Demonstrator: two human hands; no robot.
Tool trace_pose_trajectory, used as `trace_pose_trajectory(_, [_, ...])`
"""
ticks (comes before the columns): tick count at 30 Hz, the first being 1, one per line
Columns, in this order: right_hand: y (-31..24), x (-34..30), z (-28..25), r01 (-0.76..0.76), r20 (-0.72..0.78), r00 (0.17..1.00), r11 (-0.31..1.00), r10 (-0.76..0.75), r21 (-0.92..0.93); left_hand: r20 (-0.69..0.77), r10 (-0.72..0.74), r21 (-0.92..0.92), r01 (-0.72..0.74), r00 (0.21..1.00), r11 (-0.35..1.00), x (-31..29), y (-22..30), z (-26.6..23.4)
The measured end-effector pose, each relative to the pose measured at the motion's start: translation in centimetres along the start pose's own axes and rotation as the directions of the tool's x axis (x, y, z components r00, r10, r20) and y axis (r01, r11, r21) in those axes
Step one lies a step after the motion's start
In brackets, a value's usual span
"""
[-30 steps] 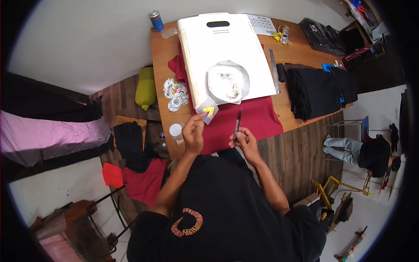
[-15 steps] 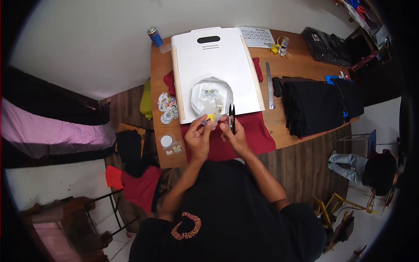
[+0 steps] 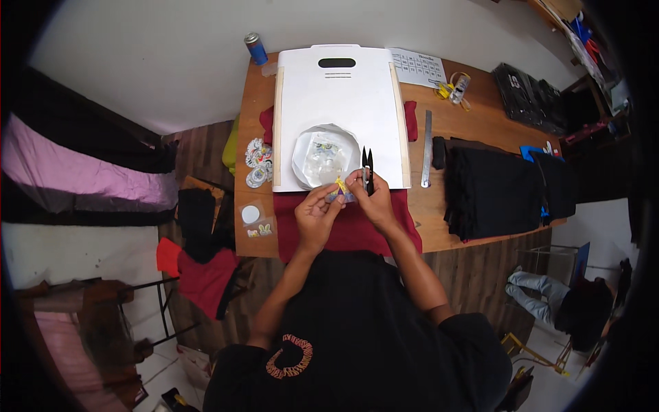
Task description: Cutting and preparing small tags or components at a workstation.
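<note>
We are pinching a small yellow patch (image 3: 339,186) between the fingers of our left hand (image 3: 316,214) while our right hand (image 3: 371,195) is gripping black thread snips (image 3: 366,169), both at six o'clock of the white plate (image 3: 302,154) on the desk (image 3: 480,123).

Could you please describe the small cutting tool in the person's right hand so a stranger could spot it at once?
Start at the wooden table and find the big white board lying on it. At the board's near edge, beside a round white dish, the right hand holds black thread snips. They are the only slim black two-pronged thing there, tips pointing away from the person.
</note>
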State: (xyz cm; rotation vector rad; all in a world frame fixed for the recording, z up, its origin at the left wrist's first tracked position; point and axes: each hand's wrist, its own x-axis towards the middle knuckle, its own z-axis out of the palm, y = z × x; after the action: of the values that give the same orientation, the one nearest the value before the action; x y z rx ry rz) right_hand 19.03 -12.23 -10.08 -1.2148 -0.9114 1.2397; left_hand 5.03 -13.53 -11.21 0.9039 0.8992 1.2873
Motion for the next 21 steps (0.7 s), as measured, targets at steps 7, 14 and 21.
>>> trace_pose_trajectory(7, [0.3,0.0,-1.4,-0.089,0.122,0.991,0.968,0.061,0.237,0.012,0.003,0.083,-0.004,1.000,0.997,1.3,0.6,0.0])
trace_pose_trajectory(14, [2.2,-2.6,-3.0,-0.137,0.207,0.974,0.961,0.088,0.238,-0.002,0.040,0.102,-0.039,0.999,0.994,2.2,2.8,1.1])
trace_pose_trajectory(21, [0.6,-3.9,-2.5,-0.073,0.265,0.964,0.986,0.031,0.152,-0.018,0.076,0.136,-0.073,0.997,0.988,1.9,3.9,1.8])
